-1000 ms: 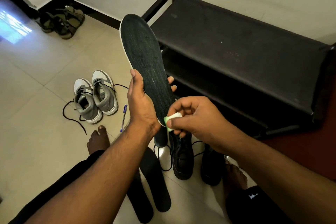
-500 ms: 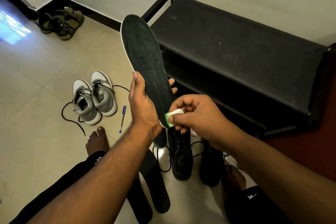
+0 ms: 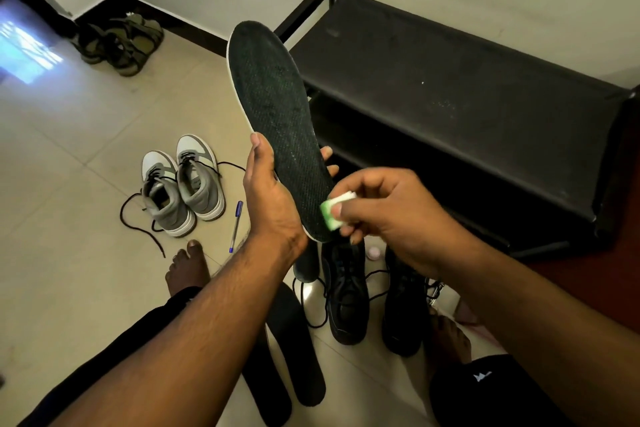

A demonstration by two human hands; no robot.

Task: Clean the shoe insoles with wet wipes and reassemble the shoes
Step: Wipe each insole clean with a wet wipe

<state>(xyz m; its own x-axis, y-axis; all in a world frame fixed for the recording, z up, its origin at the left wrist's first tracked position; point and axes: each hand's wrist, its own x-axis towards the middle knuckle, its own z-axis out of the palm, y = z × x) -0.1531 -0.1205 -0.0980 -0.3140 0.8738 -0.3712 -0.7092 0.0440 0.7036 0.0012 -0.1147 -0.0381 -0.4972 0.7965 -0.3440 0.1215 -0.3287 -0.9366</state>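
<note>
Left hand (image 3: 268,198) grips the insole (image 3: 277,121) near its heel end, thumb on the near edge and fingertips showing past the far edge, toe end tilted up and away; right hand (image 3: 384,215) pinches a folded wipe (image 3: 334,211) between thumb and fingers, pressed on the insole's heel area. Risks, judged from this: the insole is long and thin and held only low down, so a hard stroke toward the toe can bend it or lever it out of the grip, dropping it on the floor (image 3: 69,184) and dirtying it again; the wipe is a small wad, so it can slide out of the pinch on the rough surface or smear grime instead of lifting it; the toe half looks likely to get skipped unless the left hand regrips higher. Other insoles (image 3: 298,350) lie dark on the tile between the legs, easy to step on or mix up between pairs; the black shoes (image 3: 348,302) have loose laces trailing that can snag a foot. Materials: insole top is dark woven-looking fabric with fine dotted texture and a pale foam rim, rounded toe, narrower heel; wipe is white and green, soft, folded; black shoes look smooth and a bit shiny; grey sneakers (image 3: 183,184) matte with white soles, unlaced; tile glossy beige. A pen (image 3: 236,225), sandals (image 3: 121,42) and a black rack (image 3: 450,90) are well apart from the work
</note>
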